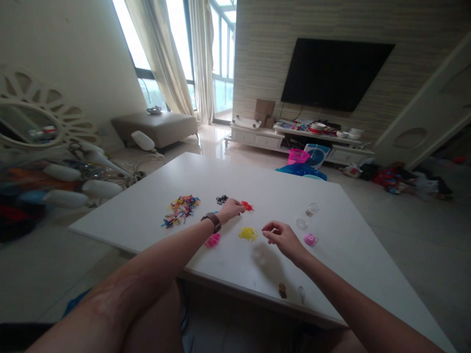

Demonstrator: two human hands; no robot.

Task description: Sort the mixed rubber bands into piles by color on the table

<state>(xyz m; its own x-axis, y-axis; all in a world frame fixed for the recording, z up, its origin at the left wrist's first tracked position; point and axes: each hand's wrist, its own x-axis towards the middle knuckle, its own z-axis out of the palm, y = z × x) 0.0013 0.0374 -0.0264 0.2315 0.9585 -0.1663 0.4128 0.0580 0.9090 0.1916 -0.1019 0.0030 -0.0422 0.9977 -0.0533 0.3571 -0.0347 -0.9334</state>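
Note:
My left hand [231,210], with a wristwatch [212,221] on its wrist, reaches to the red pile [248,206] of small elastic bands. Its fingers are pinched together, and what is between them is too small to make out. Over the table, right of the yellow bands [248,234], hovers my right hand [283,238]. Its thumb and forefinger nearly meet; I cannot make out anything in them. Black bands [222,199] lie behind my left wrist and pink bands [212,239] in front of it. A mixed-colour heap of bands [183,210] lies further left.
On the white table [316,191], a pink small container [311,239] and clear plastic pieces [312,209] lie to the right. Near the front edge are a dark yellow-marked item [282,290] and a clear small item [301,293]. A lamp-like fixture [84,191] crowds the left side.

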